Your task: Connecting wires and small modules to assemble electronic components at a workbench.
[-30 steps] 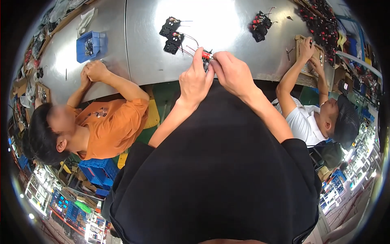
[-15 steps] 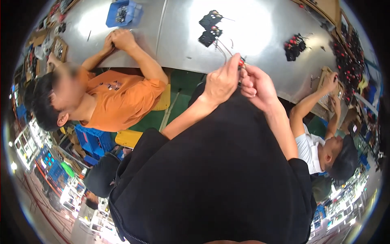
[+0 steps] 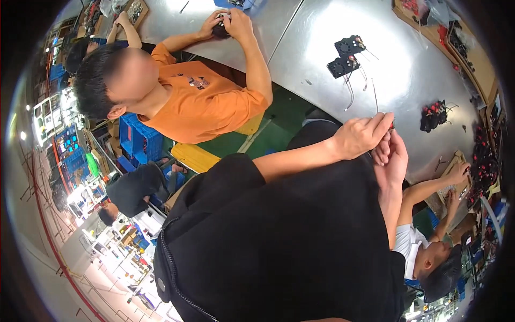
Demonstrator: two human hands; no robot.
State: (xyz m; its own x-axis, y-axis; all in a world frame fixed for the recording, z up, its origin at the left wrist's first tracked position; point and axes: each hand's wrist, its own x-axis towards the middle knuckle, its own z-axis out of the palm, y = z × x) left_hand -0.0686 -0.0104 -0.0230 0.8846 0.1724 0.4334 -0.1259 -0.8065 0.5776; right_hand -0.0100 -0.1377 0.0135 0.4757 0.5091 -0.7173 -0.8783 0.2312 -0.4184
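My left hand and my right hand meet just past the table's near edge, fingers pinched together. Between their fingertips is a small part with a red piece, mostly hidden by the fingers. A thin pale wire rises from beside the left hand's fingers over the table. Beyond the hands lie two black, square fan-like units, touching each other, with small red and brass-coloured bits and loose wires.
Another cluster of black and red parts lies to the right on the metal table. On the left, a person in an orange shirt handles a black part by a blue bin. At right, another person works over a shallow tray.
My view has swung, so the table, people and both my hands appear farther right and mostly lower. Both hands keep their pinch together. The person in orange now shows a black part in hand.
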